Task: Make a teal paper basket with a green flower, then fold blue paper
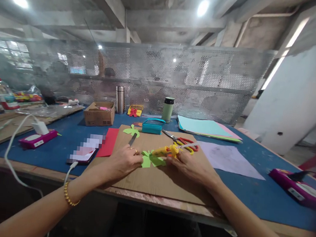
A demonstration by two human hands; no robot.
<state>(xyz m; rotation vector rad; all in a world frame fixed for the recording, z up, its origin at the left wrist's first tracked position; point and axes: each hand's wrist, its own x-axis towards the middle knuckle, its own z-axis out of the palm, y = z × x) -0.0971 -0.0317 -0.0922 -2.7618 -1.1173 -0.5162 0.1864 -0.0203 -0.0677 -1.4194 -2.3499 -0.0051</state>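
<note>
A yellow hot glue gun (164, 150), with a whitish glue stick out of its back, is gripped in my right hand (188, 164). Its nozzle points left, onto a green paper cutout (146, 162) shaped like a bow or leaves. My left hand (126, 162) pinches the left edge of that cutout against the cardboard sheet (151, 183). From the same hand sticks up a flat dark strip (133, 140), of a kind I cannot make out. Behind it lies another green paper cutout (131, 130). Red-and-yellow-handled scissors (173, 136) lie past the glue gun.
A teal paper box (152, 126) stands at the cardboard's back edge. Left are red paper (107, 143), a phone (88, 149) on a white cable and a cardboard box (99, 113). Right are lilac paper (228, 159) and a purple power strip (298, 187). Two bottles stand behind.
</note>
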